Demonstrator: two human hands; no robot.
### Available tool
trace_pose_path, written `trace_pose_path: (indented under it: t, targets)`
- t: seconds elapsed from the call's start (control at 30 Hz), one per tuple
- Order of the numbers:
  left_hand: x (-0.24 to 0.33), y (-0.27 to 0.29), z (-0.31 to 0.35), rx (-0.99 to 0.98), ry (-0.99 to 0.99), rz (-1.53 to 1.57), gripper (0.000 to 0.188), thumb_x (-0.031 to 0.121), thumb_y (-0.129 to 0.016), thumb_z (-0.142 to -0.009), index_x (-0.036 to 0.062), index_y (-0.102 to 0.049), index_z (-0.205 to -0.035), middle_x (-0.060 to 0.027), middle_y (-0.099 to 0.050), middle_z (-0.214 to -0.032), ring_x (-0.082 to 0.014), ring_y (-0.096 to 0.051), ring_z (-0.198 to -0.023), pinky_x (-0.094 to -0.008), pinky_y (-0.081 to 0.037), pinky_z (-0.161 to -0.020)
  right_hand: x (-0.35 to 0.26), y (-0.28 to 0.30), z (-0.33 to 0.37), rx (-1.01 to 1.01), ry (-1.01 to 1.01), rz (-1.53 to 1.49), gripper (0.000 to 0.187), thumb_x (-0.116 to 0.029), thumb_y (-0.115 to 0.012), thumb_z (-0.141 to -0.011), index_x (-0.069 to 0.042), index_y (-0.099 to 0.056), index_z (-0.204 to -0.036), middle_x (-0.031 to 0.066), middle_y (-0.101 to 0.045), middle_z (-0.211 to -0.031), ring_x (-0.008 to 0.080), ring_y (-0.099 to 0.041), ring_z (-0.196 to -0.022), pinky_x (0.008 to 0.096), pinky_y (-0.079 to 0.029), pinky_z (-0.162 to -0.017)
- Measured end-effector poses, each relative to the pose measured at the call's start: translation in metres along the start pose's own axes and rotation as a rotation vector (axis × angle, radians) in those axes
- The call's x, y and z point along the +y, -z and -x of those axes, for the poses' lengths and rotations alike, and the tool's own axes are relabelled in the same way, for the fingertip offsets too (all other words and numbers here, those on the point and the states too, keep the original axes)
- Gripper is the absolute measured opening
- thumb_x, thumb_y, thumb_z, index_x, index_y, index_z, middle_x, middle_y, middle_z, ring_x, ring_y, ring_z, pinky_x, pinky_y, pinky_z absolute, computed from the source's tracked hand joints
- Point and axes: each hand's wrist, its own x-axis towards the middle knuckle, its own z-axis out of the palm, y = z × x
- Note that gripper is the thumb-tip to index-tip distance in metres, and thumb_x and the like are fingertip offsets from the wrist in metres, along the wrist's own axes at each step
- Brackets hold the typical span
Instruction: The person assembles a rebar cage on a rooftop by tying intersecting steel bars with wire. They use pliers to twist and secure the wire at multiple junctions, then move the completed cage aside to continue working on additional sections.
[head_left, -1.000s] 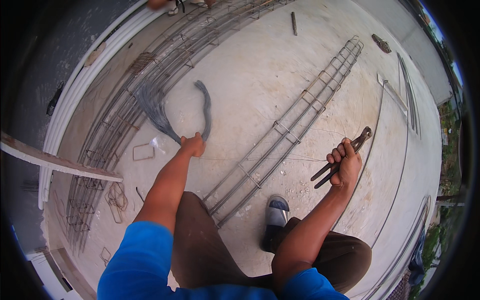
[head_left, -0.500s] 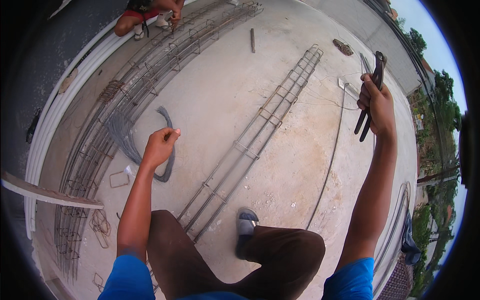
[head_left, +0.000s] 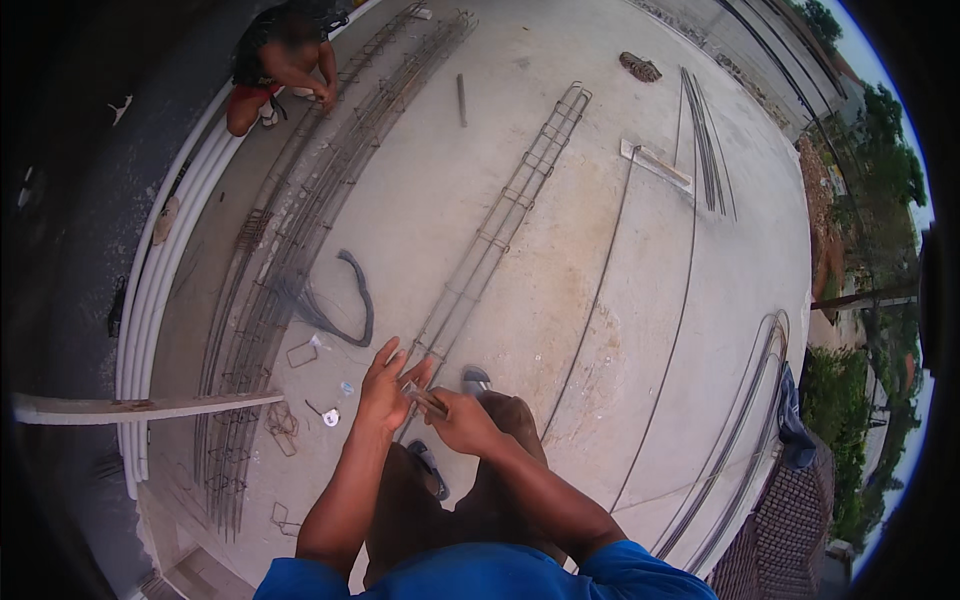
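Note:
Both my hands are close together over the near end of a long, narrow rebar cage (head_left: 510, 195) on the concrete floor. My right hand (head_left: 465, 425) is closed around the pincers (head_left: 430, 402), whose handles show at the fist; their jaws cannot be made out. My left hand (head_left: 382, 392) is beside the tool with its fingers stretched and apart, and nothing clear shows in it. Whether its fingertips touch the cage or the tool is hard to tell. A looped bundle of grey tie wire (head_left: 362, 300) lies beyond my left hand.
More rebar cages (head_left: 330, 180) lie along the left beside white pipes (head_left: 165, 290). A person (head_left: 290, 60) squats there at the far left. A plank (head_left: 150, 408) juts in at left. Long bars (head_left: 600, 290) and bent rods (head_left: 740, 430) lie on the right.
Both hands have come together and down toward me, the right one bringing the pincers from the far right. My left hand's fingers have spread. The view has shifted, and my legs now stand closer.

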Motion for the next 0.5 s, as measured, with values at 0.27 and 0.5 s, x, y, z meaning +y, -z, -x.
trace_pose_path:
  t: [0.27, 0.5]
  targets:
    - [0.049, -0.045, 0.159, -0.089, -0.15, 0.121, 0.045, 0.044, -0.051, -0.116, 0.0105, -0.054, -0.146, 0.0007, -0.055, -0.083, -0.0117, -0.047, -0.064, -0.0296, -0.041, -0.063, -0.124, 0.004, 0.154, -0.013, -0.046, -0.072, 0.025, -0.023, -0.066, -0.108, 0.001, -0.07, -0.116, 0.0165, -0.077, -0.091, 0.0278, -0.078, -0.089, 0.0411, -0.057, -0.08]
    - [0.045, -0.161, 0.175, -0.28, -0.568, -0.427, 0.038, 0.04, -0.044, -0.119, 0.0137, -0.05, -0.093, 0.0079, -0.034, -0.071, -0.0029, -0.024, -0.053, -0.0242, -0.023, -0.047, -0.12, 0.047, 0.192, 0.13, 0.023, -0.486, 0.033, -0.026, -0.058, -0.114, 0.001, -0.068, -0.131, 0.0127, -0.078, -0.115, 0.0168, -0.071, -0.09, 0.0355, -0.057, -0.081]
